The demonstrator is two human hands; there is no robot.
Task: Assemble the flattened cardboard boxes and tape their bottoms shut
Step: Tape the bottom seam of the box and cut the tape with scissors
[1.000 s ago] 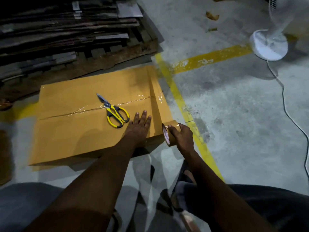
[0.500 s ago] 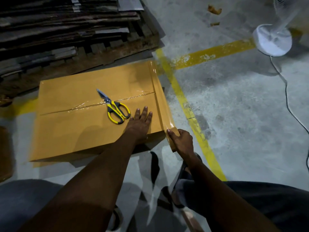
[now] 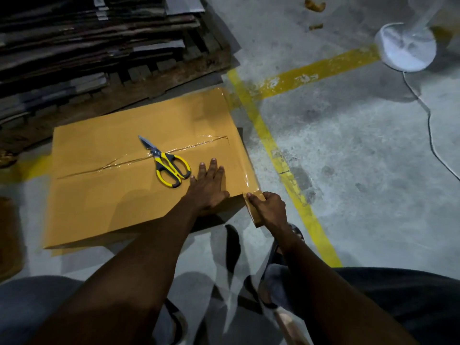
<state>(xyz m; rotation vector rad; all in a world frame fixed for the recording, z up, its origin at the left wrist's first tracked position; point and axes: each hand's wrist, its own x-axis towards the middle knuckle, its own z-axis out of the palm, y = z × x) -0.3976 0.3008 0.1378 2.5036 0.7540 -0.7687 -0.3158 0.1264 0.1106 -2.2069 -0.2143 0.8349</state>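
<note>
Floor: grey concrete floor (image 3: 348, 158), patchy and stained, dimly lit. A yellow painted floor line (image 3: 281, 160) runs from centre toward 5 o'clock. A second, worn yellow painted stripe (image 3: 311, 75) branches from it toward 2 o'clock. At 10 to 11 o'clock, a dark weathered wooden pallet (image 3: 161, 78) sits on the floor. At 1 o'clock stands a round white plastic fan base (image 3: 405, 49); its thin white power cord (image 3: 429, 125) trails toward 3 o'clock. Small brown scraps (image 3: 315, 6) lie at 12 o'clock.
</note>
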